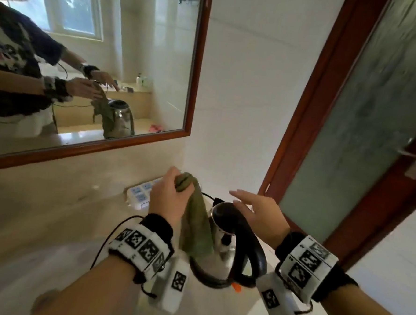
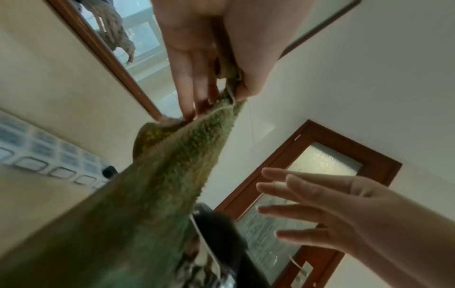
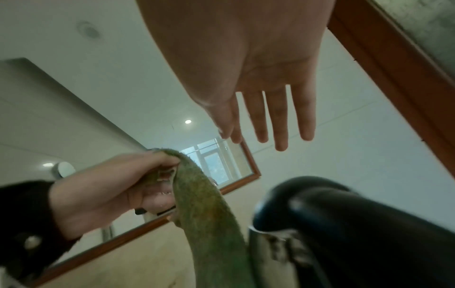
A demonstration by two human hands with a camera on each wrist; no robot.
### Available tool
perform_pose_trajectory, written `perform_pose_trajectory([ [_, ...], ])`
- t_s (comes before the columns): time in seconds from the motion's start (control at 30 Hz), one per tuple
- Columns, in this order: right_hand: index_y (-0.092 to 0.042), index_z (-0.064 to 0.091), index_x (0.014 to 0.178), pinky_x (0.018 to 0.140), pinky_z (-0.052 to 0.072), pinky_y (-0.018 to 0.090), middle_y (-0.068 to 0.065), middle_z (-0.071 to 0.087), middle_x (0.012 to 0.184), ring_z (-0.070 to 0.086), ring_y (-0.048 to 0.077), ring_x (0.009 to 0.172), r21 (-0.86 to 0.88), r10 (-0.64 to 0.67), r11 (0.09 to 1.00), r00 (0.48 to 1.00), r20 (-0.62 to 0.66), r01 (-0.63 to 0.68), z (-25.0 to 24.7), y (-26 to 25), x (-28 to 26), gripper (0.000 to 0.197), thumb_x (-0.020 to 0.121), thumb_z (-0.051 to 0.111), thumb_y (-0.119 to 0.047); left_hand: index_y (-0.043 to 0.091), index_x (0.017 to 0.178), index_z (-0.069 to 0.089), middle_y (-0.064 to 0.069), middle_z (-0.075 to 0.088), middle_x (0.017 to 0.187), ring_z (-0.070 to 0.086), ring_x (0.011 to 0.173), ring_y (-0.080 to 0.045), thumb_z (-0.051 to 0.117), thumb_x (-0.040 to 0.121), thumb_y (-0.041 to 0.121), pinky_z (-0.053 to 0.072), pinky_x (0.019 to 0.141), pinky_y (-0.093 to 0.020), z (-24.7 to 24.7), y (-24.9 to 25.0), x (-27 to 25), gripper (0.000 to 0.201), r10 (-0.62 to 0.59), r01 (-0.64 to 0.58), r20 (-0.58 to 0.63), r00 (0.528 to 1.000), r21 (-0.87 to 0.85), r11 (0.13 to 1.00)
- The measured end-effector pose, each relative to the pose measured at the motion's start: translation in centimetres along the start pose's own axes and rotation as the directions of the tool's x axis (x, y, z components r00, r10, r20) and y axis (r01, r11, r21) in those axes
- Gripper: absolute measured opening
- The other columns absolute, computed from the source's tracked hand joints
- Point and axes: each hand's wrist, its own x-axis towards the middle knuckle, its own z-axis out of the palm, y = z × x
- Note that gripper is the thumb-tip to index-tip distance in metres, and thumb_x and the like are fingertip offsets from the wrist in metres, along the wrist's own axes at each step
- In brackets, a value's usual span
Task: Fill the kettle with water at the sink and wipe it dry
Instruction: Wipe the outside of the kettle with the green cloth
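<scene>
My left hand (image 1: 168,198) pinches the green cloth (image 1: 195,227), which hangs down the upright kettle (image 1: 223,250); right hand (image 1: 259,216) flat, empty, nearer, just above the lid.

I'm seeing my right hand (image 3: 248,64) spreading flat, fingers (image 3: 278,120) straight, hovering above the kettle's black lid (image 3: 307,196) without touching it. My left hand (image 3: 108,187) is bunching the top of a green towel (image 3: 211,218) — the cloth is hanging down just beside the kettle's steel body (image 3: 265,259). A wood-framed mirror (image 3: 246,165) is showing behind.
</scene>
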Motion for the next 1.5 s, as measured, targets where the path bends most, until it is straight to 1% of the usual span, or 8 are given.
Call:
perform_pose_trajectory([
  [0.17,-0.025,0.04,0.138,0.103,0.032,0.029,0.009,0.043,0.143,0.043,0.025,0.128,-0.1,0.019,0.995,0.966,0.258,0.007,0.4,2.7,-1.0,0.042,0.096,0.044,-0.027,0.008,0.099,0.059,-0.005,0.062,0.096,0.057,0.086,-0.017,0.061,0.084,0.019,0.044,0.074,-0.014,6.4,-0.3,-2.1,0.018,0.074,-0.085,0.199,0.977,0.047,0.995],
  [0.27,-0.027,0.028,0.143,0.1,0.028,0.021,0.008,0.028,0.149,0.038,0.024,0.13,-0.083,-0.017,0.995,0.939,0.343,0.049,1.2,3.1,-0.9,0.053,0.094,0.048,-0.029,0.015,0.116,0.059,0.001,0.055,0.123,0.054,0.11,-0.014,0.064,0.082,0.026,0.044,0.096,-0.021,7.4,-2.9,-4.5,0.036,0.141,-0.167,0.404,0.904,0.03,0.986],
  [0.43,-0.035,0.017,0.146,0.109,0.027,0.024,0.004,0.007,0.158,0.026,0.024,0.14,-0.012,0.03,1.0,0.906,0.423,-0.028,1.3,4.9,0.3,0.074,0.086,0.061,-0.033,0.017,0.102,0.067,0.005,0.056,0.122,0.052,0.112,-0.007,0.063,0.08,0.033,0.045,0.101,-0.031,6.7,-5.3,-5.2,0.027,0.0,0.036,0.335,0.942,-0.101,0.994],
  [0.63,-0.035,0.018,0.145,0.1,0.03,0.017,0.006,0.016,0.155,0.031,0.024,0.136,0.011,-0.003,1.0,0.9,0.436,-0.002,1.0,5.0,0.6,0.08,0.081,0.068,-0.032,0.021,0.108,0.062,0.004,0.051,0.12,0.046,0.108,0.005,0.073,0.07,0.029,0.036,0.092,0.001,7.9,-7.1,-6.6,0.04,0.165,-0.153,0.218,0.962,-0.071,0.986],
  [1.0,-0.036,0.016,0.145,0.098,0.026,0.014,0.003,0.014,0.156,0.03,0.024,0.137,-0.02,0.014,1.0,0.904,0.426,-0.006,1.2,4.7,0.3,0.079,0.084,0.065,-0.032,0.015,0.122,0.057,0.005,0.046,0.135,0.054,0.119,-0.012,0.063,0.083,0.01,0.054,0.091,-0.03,8.7,-11.7,-10.4,0.04,0.193,-0.191,0.194,0.962,-0.027,0.981],
  [1.23,-0.033,0.016,0.145,0.091,0.025,0.012,0.008,0.023,0.15,0.036,0.025,0.131,-0.033,0.025,0.999,0.906,0.423,-0.012,1.6,4.5,0.3,0.078,0.084,0.065,-0.03,0.014,0.125,0.054,0.012,0.047,0.128,0.05,0.12,-0.011,0.055,0.085,-0.003,0.047,0.101,-0.038,8.4,-8.7,-8.4,0.044,0.026,-0.004,0.147,0.989,-0.144,0.99],
  [1.37,-0.034,0.014,0.146,0.088,0.026,0.01,0.005,0.024,0.15,0.039,0.024,0.128,-0.061,0.023,0.998,0.906,0.422,0.003,1.5,4.5,0.2,0.078,0.085,0.063,-0.033,0.008,0.122,0.055,0.008,0.049,0.122,0.049,0.117,-0.004,0.05,0.086,-0.007,0.037,0.101,-0.011,6.5,-6.1,-4.9,0.04,0.212,-0.206,0.051,0.976,-0.103,0.973],
  [1.5,-0.035,0.014,0.146,0.081,0.027,0.008,0.003,0.028,0.143,0.043,0.019,0.117,-0.065,0.007,0.998,0.909,0.416,0.022,1.6,4.7,0.3,0.078,0.085,0.063,-0.035,0.013,0.122,0.057,0.014,0.043,0.125,0.048,0.116,-0.004,0.053,0.089,0.008,0.04,0.101,-0.02,6.6,-4.7,-3.4,0.033,0.187,-0.173,0.242,0.952,-0.075,0.982],
])
